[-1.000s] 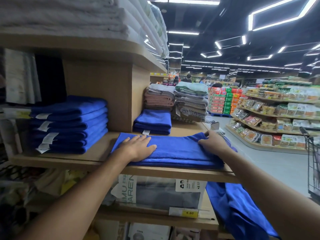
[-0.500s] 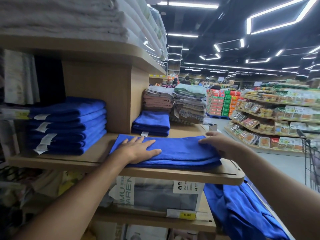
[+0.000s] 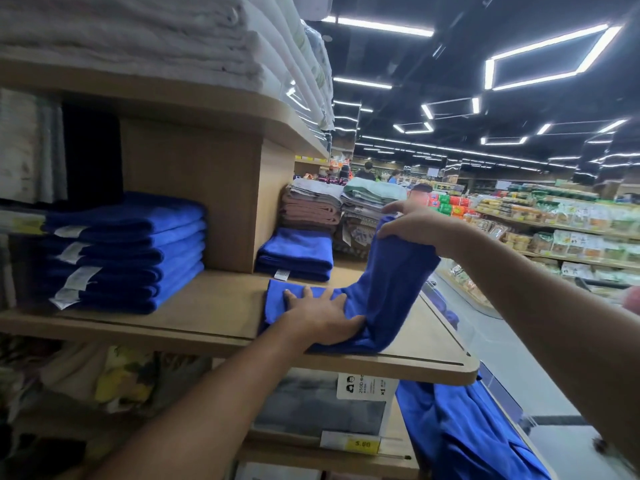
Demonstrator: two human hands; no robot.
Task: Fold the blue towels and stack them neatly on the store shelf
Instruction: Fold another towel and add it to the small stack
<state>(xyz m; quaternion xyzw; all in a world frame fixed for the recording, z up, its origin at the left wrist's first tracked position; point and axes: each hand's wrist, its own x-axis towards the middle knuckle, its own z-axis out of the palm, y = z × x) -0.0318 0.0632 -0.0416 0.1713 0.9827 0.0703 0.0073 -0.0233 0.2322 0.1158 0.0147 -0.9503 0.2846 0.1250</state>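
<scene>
left hand [image 3: 322, 315] flat on the blue towel [image 3: 391, 289], fingers spread and straight, palm pinning the towel's left part to the wooden shelf [image 3: 207, 327] near its front edge. right hand [image 3: 414, 226] is above shelf level, fingers curled over the towel's right end and gripping it; that end is lifted, cloth rising steeply from the pinned part to the hand. towel sits toward the right end of the shelf, short of the rounded corner. tall stack of folded blue towels [image 3: 128, 251] on the same shelf far left, white labels facing out, well apart from the held towel. shorter blue stack [image 3: 296, 254] just behind the left hand, beside the wooden divider [image 3: 225, 202]. brown and grey towels [image 3: 311, 209] behind that. white towels [image 3: 138, 32] on the shelf above. loose blue cloth [image 3: 467, 434] hangs below the shelf on the right, near a yellow price tag [image 3: 362, 444]
</scene>
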